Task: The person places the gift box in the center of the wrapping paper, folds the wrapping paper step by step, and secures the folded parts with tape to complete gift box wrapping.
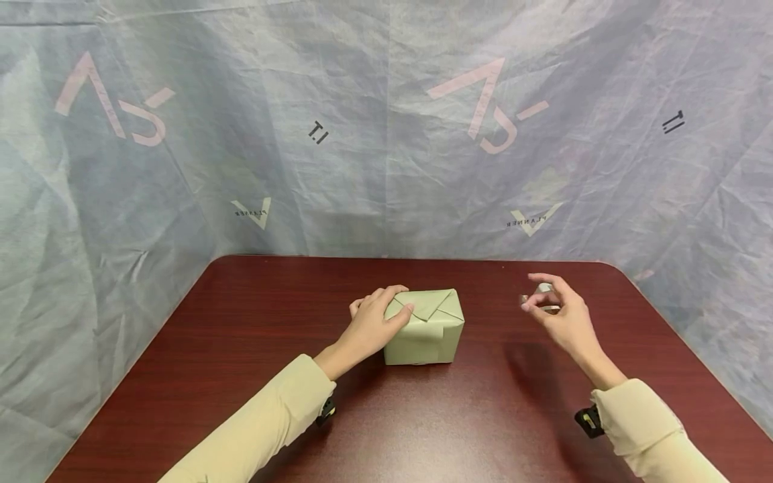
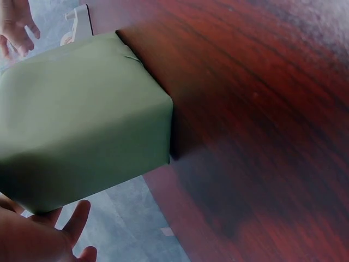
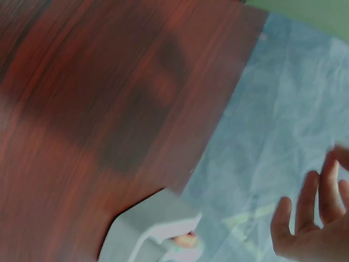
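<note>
A box wrapped in pale green paper (image 1: 419, 342) stands on the table, its folded end flap facing up. My left hand (image 1: 377, 318) grips its left side, thumb on the near top edge and fingers over the far side. To the right, my right hand (image 1: 564, 322) is raised above the table, thumb and index fingertips together, other fingers spread. A small clear piece of tape (image 1: 523, 301) shows at those fingertips. Partly hidden behind this hand in the head view is a white tape dispenser (image 3: 158, 221), seen more fully in the right wrist view.
The dark red wooden table (image 1: 272, 295) has rounded far corners. Grey-blue cloth sheets (image 1: 386, 134) with printed letters hang close behind and at both sides. Black bands (image 1: 588, 421) sit at both wrists, beneath the cream sleeves.
</note>
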Demonstrator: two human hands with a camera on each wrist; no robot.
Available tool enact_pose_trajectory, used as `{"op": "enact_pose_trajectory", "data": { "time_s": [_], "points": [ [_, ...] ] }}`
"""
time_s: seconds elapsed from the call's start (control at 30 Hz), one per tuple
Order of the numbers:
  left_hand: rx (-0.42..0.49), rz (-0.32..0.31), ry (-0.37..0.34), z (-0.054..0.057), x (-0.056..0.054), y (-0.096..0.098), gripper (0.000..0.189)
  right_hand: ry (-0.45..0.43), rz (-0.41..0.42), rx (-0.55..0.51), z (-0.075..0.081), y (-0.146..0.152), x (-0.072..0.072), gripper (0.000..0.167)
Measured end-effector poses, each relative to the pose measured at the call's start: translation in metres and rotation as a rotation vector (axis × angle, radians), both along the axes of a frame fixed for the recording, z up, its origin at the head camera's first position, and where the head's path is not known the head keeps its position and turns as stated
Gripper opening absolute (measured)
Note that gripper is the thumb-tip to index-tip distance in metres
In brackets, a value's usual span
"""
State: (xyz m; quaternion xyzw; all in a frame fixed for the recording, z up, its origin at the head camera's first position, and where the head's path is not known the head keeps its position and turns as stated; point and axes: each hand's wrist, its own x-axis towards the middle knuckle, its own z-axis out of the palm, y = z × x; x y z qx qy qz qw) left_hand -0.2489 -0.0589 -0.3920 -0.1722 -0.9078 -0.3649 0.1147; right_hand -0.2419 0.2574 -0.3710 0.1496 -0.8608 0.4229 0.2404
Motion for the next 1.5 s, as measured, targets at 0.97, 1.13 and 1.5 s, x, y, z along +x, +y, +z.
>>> {"op": "enact_pose_trajectory", "data": {
  "time_s": [0.97,1.13,1.5],
  "points": [
    [-0.003,0.003,0.024,0.000,-0.002,0.000,0.040,-0.136,0.319,0.010,0.022,-0.094,0.017,0.003],
    [-0.003,0.003,0.018,-0.001,-0.003,-0.001,0.040,-0.124,0.349,0.069,0.020,-0.107,0.015,0.005],
    [0.005,-0.007,0.003,0.000,-0.002,-0.001,0.043,-0.168,0.330,0.044,0.014,-0.119,0.012,0.005]
  ]
}}
